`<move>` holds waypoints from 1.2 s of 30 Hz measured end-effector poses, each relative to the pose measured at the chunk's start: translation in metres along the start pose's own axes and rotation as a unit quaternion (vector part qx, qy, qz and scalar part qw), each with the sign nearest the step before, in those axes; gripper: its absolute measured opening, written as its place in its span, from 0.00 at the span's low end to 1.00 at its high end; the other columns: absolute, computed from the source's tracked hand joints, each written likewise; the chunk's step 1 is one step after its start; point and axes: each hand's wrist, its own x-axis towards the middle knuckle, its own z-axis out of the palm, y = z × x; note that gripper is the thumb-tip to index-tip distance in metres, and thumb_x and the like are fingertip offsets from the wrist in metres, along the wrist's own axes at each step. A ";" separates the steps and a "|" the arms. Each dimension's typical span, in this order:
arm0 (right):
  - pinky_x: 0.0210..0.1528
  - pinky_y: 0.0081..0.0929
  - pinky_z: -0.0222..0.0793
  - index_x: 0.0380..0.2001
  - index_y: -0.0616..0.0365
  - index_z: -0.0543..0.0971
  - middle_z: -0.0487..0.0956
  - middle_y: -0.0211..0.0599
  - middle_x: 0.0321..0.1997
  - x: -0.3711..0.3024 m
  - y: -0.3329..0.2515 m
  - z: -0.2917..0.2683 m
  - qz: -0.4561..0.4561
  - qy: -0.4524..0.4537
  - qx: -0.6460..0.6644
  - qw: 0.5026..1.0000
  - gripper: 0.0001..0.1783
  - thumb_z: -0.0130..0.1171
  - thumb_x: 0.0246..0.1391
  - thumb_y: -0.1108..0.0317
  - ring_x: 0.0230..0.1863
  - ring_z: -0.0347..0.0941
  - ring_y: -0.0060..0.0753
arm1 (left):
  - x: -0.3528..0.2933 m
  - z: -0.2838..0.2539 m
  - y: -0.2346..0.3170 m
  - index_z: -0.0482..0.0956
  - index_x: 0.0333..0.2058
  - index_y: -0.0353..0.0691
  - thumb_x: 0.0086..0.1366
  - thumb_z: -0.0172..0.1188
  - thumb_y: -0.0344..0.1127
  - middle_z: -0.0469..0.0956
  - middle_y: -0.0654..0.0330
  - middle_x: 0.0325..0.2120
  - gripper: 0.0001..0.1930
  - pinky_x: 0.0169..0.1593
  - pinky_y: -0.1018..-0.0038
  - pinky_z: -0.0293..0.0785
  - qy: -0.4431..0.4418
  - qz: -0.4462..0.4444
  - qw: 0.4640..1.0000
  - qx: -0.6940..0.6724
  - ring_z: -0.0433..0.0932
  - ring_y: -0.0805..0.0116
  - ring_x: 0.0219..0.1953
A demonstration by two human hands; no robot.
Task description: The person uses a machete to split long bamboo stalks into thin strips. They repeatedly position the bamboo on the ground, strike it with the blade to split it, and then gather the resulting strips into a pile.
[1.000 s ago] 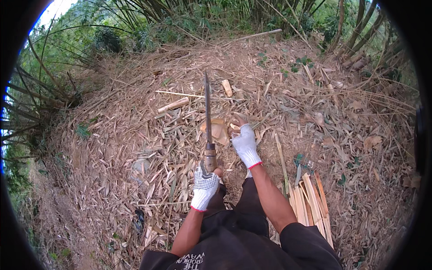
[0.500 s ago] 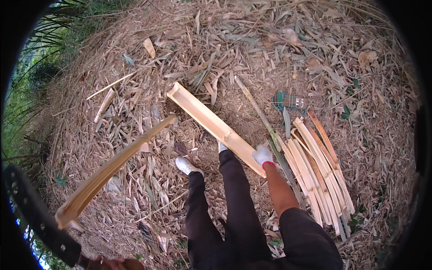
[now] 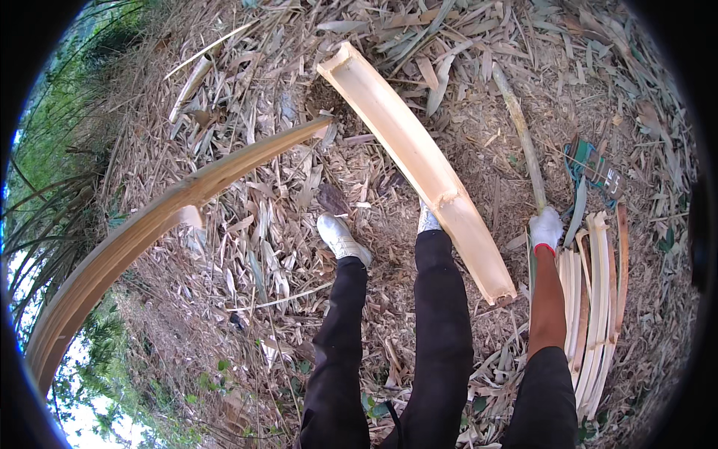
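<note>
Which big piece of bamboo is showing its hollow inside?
The wide bamboo in the middle, beside the right shoe: its trough faces up, while the long piece at far left shows none.

Curved bamboo piece [image 3: 142, 224], near end cut off by the left rim.

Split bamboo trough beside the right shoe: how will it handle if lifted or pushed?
The split bamboo trough is probably stiff, with thick-looking walls and a cross-ridge bracing it. It looks fairly light for its size, being hollowed out. Lying hollow side up, it may rock on its back when pushed.
</note>
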 end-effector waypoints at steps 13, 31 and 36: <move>0.19 0.36 0.66 0.34 0.64 0.75 0.73 0.39 0.19 -0.235 0.011 -0.318 -0.035 -0.050 0.444 0.894 0.14 0.61 0.49 0.65 0.17 0.70 0.35 | -0.049 0.036 0.085 0.69 0.52 0.37 0.59 0.63 0.30 0.74 0.63 0.25 0.22 0.28 0.76 0.72 0.093 -0.007 0.996 0.007 0.74 0.73 0.24; 0.17 0.19 0.64 0.40 0.60 0.71 0.73 0.28 0.24 -0.547 -0.160 -0.670 -0.413 0.068 0.543 0.727 0.12 0.61 0.55 0.74 0.17 0.68 0.19 | -0.107 -0.002 0.092 0.71 0.49 0.29 0.53 0.64 0.47 0.77 0.36 0.41 0.31 0.50 0.55 0.73 0.000 -0.073 0.967 0.244 0.78 0.40 0.45; 0.31 0.29 0.73 0.43 0.65 0.75 0.79 0.43 0.30 -0.577 -0.185 -0.688 -0.538 0.203 0.342 0.743 0.21 0.68 0.50 0.63 0.28 0.76 0.33 | -0.102 -0.003 0.090 0.72 0.47 0.31 0.51 0.66 0.45 0.78 0.38 0.37 0.29 0.46 0.54 0.75 0.014 -0.030 0.981 0.189 0.78 0.40 0.42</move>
